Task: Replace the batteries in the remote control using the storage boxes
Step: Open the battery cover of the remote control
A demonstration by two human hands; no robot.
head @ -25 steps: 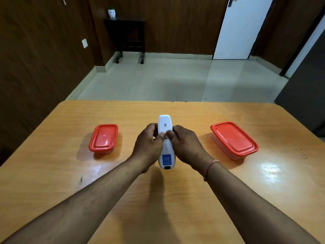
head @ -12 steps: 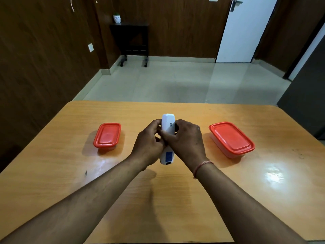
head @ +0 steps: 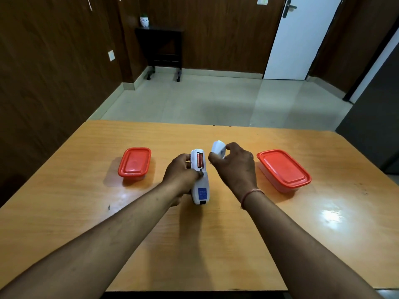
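Note:
My left hand grips a white remote control, back side up, over the middle of the table. Its battery bay is uncovered and red batteries lie inside. My right hand holds the white battery cover just to the right of the remote, lifted clear of it. A small storage box with a red lid sits shut to the left. A larger storage box with a red lid sits shut to the right.
The wooden table ends close to me at the near edge. Beyond the far edge lies a tiled floor, with a dark side table against the wall and a white door at the back right.
The battery cover has come off the remote. My right hand moved right and up with it, exposing the batteries. My left hand keeps hold of the remote.

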